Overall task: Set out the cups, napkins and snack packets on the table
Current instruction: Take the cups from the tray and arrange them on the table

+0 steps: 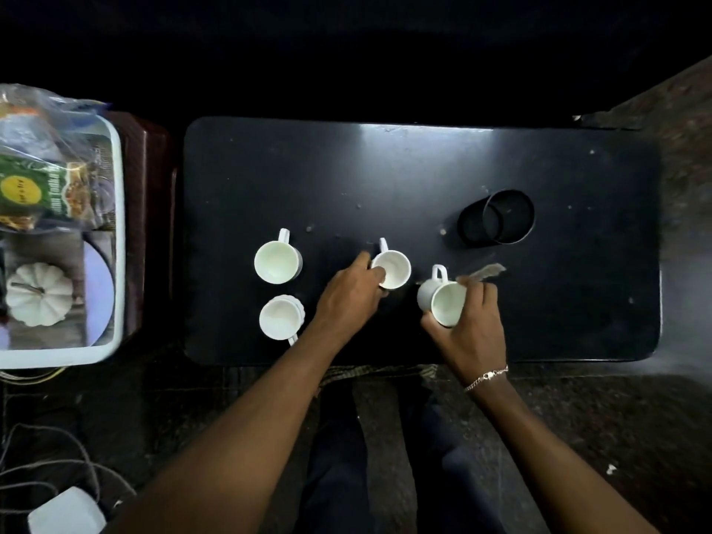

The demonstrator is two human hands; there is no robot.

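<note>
Black worktop (pixel 424 167) seen from above, left hand (pixel 348 292) pinched the rim of an upright white cup (pixel 392 268) at centre, right hand (pixel 476 321) gripped a tilted white cup (pixel 443 302) just beside it, two more cups (pixel 277 262) stood left, snack packets (pixel 46 190) in a tray (pixel 115 240) off the worktop's left end

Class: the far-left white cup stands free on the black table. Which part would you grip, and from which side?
Probably the handle of the far-left cup: it juts from the far rim, away from the person, clear of the neighbouring cups. The cup stands upright, so reach over and pinch it with the fingers from above.
</note>
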